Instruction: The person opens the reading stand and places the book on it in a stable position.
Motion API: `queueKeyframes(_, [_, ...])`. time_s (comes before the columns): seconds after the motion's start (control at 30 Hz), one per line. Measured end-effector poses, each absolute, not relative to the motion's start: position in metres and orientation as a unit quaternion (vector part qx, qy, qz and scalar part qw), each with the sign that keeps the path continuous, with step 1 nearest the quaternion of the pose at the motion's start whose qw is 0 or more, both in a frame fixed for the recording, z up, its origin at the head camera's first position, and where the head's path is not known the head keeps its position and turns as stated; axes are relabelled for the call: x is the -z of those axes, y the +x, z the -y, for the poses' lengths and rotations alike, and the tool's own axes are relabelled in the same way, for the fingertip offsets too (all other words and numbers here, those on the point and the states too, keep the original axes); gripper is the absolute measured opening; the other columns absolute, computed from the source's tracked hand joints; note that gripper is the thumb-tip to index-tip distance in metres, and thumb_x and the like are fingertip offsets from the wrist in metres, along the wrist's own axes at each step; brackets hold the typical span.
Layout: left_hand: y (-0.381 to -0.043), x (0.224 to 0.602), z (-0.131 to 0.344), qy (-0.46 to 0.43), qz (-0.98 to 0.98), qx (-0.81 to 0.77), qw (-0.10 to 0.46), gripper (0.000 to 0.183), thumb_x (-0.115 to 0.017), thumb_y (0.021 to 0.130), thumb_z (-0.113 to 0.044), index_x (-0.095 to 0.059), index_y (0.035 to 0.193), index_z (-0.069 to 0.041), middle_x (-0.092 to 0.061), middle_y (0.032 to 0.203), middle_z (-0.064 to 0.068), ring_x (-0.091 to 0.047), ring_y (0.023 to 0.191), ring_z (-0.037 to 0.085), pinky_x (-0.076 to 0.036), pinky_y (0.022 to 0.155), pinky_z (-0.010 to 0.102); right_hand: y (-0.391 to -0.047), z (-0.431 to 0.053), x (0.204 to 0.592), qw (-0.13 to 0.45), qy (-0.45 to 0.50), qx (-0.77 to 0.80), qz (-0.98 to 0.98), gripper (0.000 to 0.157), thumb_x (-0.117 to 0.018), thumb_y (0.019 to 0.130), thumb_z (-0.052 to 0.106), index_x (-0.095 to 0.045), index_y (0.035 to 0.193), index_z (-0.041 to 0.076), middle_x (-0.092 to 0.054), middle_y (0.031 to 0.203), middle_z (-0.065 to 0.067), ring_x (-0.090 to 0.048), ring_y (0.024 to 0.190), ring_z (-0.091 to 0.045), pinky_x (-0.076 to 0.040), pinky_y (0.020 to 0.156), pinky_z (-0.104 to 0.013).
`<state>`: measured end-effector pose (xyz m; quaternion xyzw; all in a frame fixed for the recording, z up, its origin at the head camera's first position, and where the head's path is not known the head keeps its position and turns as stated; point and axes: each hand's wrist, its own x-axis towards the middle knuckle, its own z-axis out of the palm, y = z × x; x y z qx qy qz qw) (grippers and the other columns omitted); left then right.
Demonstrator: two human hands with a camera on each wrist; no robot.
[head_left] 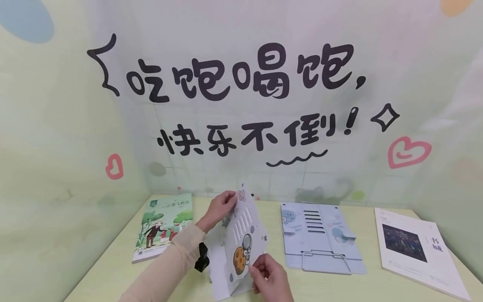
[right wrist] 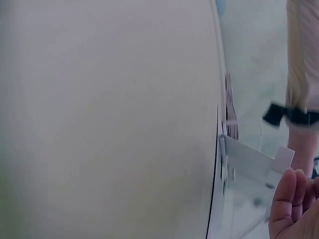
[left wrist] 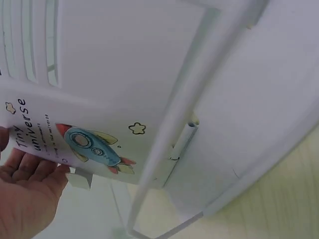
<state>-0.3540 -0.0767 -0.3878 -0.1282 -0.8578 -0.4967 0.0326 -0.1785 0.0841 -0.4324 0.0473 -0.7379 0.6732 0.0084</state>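
Note:
A white book stand (head_left: 258,224) printed with an astronaut and slotted down its middle is tilted up over the table in the head view. My left hand (head_left: 220,208) grips its upper left edge. My right hand (head_left: 271,277) pinches its lower right edge. In the left wrist view, a rocket print and "Tiny universe" lettering show on the panel, with a wire bracket (left wrist: 167,122) crossing in front. Fingers of the left hand (left wrist: 30,191) curl around the panel's edge there. Beside a small folded tab (right wrist: 284,158) are the right hand's fingers in the right wrist view.
A green illustrated book (head_left: 167,226) lies at the left of the pale wooden table (head_left: 302,289). To the right lies a blue book stand (head_left: 318,239), flat, with a wire bracket. A white magazine (head_left: 419,247) is farther right. Printed fabric walls surround the table's back and sides.

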Motion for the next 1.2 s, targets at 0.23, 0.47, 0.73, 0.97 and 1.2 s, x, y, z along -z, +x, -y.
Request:
queueKeyframes(0.23, [-0.355,0.392,0.103,-0.047,0.845,0.527,0.080,0.034,-0.054,0.094,-0.017,-0.056,0.124,-0.001,-0.064,0.116,0.018,-0.062,0.104,0.028,-0.051,0.088,0.038,-0.212,-0.110,0.425,0.076,0.001,-0.652,0.754,0.011,-0.059,0.089,0.004,-0.055,0.094,-0.006,-0.058,0.077,-0.009,-0.056,0.063,-0.011,-0.054,0.055,-0.025])
queueKeyframes(0.47, [-0.348,0.394,0.124,-0.006,0.846,0.523,0.102,0.039,-0.059,0.089,-0.010,-0.054,0.126,0.001,-0.061,0.121,0.021,-0.061,0.110,0.031,-0.050,0.090,0.037,-0.256,-0.123,0.423,0.110,-0.019,-0.618,0.778,0.008,-0.058,0.090,0.002,-0.057,0.095,-0.004,-0.060,0.081,-0.010,-0.058,0.070,-0.015,-0.055,0.059,-0.027])
queueKeyframes(0.73, [-0.337,0.399,0.135,0.015,0.838,0.534,0.111,0.037,-0.062,0.087,-0.007,-0.056,0.123,-0.002,-0.064,0.117,0.018,-0.062,0.107,0.029,-0.051,0.089,0.036,-0.294,-0.131,0.417,0.132,-0.019,-0.579,0.804,0.005,-0.059,0.089,0.001,-0.059,0.093,-0.003,-0.060,0.080,-0.011,-0.059,0.070,-0.015,-0.056,0.061,-0.028])
queueKeyframes(0.97, [-0.336,0.403,0.130,0.025,0.834,0.538,0.122,0.035,-0.062,0.087,-0.005,-0.057,0.121,-0.002,-0.066,0.114,0.018,-0.064,0.104,0.029,-0.052,0.087,0.034,-0.308,-0.137,0.415,0.139,-0.025,-0.566,0.812,0.004,-0.060,0.089,0.000,-0.060,0.091,-0.003,-0.060,0.079,-0.011,-0.060,0.069,-0.013,-0.056,0.062,-0.029])
queueKeyframes(1.2, [-0.337,0.403,0.128,0.029,0.833,0.537,0.131,0.033,-0.061,0.089,-0.006,-0.057,0.122,-0.003,-0.065,0.114,0.017,-0.064,0.105,0.029,-0.053,0.086,0.034,-0.316,-0.137,0.414,0.137,-0.027,-0.568,0.811,0.005,-0.058,0.089,0.000,-0.059,0.093,-0.003,-0.061,0.082,-0.013,-0.060,0.071,-0.014,-0.056,0.062,-0.027])
